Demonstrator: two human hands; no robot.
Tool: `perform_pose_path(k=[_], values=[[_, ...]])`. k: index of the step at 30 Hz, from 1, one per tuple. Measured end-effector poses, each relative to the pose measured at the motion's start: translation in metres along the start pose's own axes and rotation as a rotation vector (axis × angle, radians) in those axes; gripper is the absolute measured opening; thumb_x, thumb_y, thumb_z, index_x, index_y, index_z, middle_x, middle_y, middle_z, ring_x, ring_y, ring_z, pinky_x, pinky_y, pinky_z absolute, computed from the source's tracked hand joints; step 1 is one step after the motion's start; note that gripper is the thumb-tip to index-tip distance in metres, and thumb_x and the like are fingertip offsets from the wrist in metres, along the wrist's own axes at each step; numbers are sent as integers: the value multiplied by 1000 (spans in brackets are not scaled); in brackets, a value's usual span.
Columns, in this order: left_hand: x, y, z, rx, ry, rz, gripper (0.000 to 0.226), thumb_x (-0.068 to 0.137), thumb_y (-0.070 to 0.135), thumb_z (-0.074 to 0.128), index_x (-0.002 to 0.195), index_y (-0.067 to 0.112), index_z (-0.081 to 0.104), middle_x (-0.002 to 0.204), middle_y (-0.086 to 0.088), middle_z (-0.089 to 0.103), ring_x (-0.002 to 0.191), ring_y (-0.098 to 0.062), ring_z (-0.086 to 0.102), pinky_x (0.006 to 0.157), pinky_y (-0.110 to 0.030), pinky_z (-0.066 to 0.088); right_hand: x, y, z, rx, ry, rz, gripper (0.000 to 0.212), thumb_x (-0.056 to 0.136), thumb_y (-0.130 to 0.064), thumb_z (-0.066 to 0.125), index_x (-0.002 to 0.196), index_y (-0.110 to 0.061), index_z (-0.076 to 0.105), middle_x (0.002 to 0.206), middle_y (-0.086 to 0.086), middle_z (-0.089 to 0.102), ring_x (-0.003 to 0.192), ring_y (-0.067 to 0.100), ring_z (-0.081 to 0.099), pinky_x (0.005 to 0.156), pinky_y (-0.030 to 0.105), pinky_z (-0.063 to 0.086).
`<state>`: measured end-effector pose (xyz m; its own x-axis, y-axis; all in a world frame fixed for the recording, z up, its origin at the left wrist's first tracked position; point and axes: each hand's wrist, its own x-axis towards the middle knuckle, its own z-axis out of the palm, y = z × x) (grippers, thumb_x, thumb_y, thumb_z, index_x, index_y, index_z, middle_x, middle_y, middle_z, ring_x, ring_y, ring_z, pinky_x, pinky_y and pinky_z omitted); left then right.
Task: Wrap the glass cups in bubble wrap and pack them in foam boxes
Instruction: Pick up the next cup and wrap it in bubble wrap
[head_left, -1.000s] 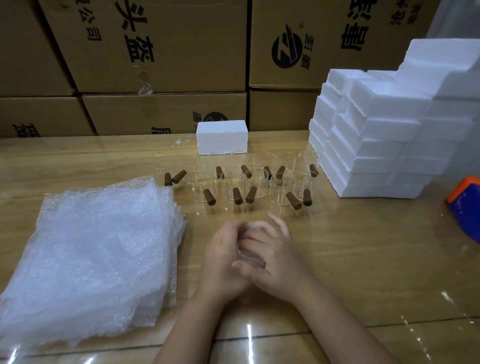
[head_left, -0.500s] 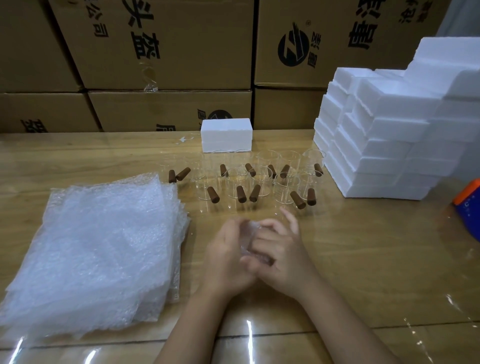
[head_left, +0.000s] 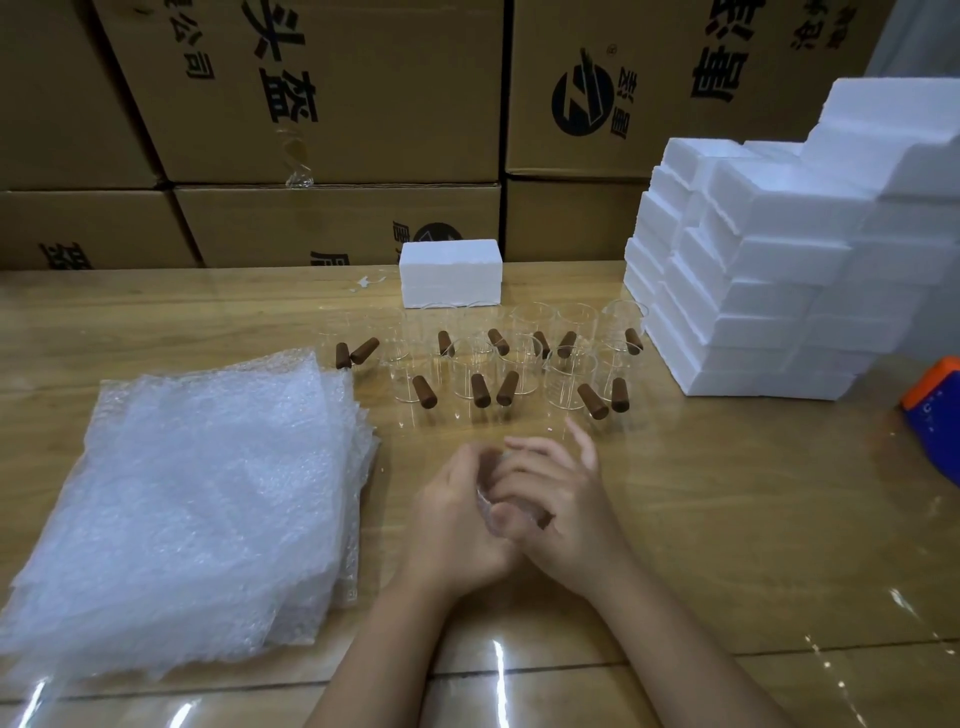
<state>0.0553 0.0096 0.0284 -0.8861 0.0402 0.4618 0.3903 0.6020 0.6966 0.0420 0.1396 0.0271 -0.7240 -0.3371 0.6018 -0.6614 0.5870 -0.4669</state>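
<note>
While left hand (head_left: 457, 519) and right hand (head_left: 566, 514) curl round it — bubble-wrapped cup (head_left: 489, 500) clasped between them
Bare glass cups (head_left: 470, 374) sit just past the fingertips, bubble wrap stack (head_left: 197, 509) beside the left hand, foam boxes (head_left: 779, 249) beyond the right.

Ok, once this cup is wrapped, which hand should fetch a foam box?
Probably the right hand: the foam box stack stands on its side, while the left hand would reach across the wrapped cup both hold.
</note>
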Motion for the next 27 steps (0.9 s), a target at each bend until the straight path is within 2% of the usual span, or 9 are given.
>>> perform_pose_path(k=[4,8,10,12,15,18,21,23,27], values=[[-2,-6,-1,34,-67,35,63,62,41,63,116,10,55,100,12,61,87,-8,60,71,-3,39,-2,3,2,60,-228,43,72,83,-76,24,88,-22,71,104,-15,65,118,-1,43,116,43,-5],[-4,-10,-1,45,-118,26,71,59,51,54,118,13,55,106,6,65,94,-11,61,75,-13,42,-2,8,4,62,-351,47,69,80,-76,26,94,-23,70,108,-16,62,117,-2,45,117,41,1],[-1,-8,0,-45,-127,-50,62,59,47,63,114,19,55,101,15,63,91,-6,62,74,-7,42,-2,8,4,142,-308,63,71,81,-78,23,90,-25,69,102,-21,61,114,-4,47,117,37,4],[2,-5,0,-214,-123,-124,53,56,44,69,104,28,55,94,17,65,86,2,63,71,-6,43,-1,10,2,285,-143,112,64,85,-73,26,89,-27,71,99,-25,63,112,-5,51,114,26,14],[5,-6,0,-339,-85,-175,56,45,45,68,98,29,57,96,10,64,88,11,56,72,-1,39,2,18,-8,410,126,275,40,93,-53,34,89,-31,67,94,-18,67,98,0,60,88,18,41],[6,-11,0,-451,-72,-242,66,40,42,71,103,30,58,103,1,61,80,4,58,67,-8,46,2,20,-9,279,-25,396,30,92,-52,36,81,-34,57,71,-11,62,67,5,58,64,35,50],[6,-13,1,-531,-109,-269,70,39,37,72,107,29,57,99,-4,61,69,1,59,61,-16,50,-1,16,0,278,-127,462,29,97,-48,36,73,-33,45,59,-5,51,60,24,56,60,49,54],[6,-14,3,-547,-120,-295,71,39,37,72,108,30,56,99,-3,61,71,1,60,62,-16,50,-2,16,5,228,-114,456,30,100,-40,35,72,-34,42,57,-5,48,60,25,55,59,48,52],[5,-16,7,-580,-135,-353,69,41,37,73,108,35,56,109,7,56,80,15,56,60,-3,43,-3,20,8,116,-77,424,32,100,-34,33,69,-33,37,53,-7,44,50,9,44,51,36,36]])
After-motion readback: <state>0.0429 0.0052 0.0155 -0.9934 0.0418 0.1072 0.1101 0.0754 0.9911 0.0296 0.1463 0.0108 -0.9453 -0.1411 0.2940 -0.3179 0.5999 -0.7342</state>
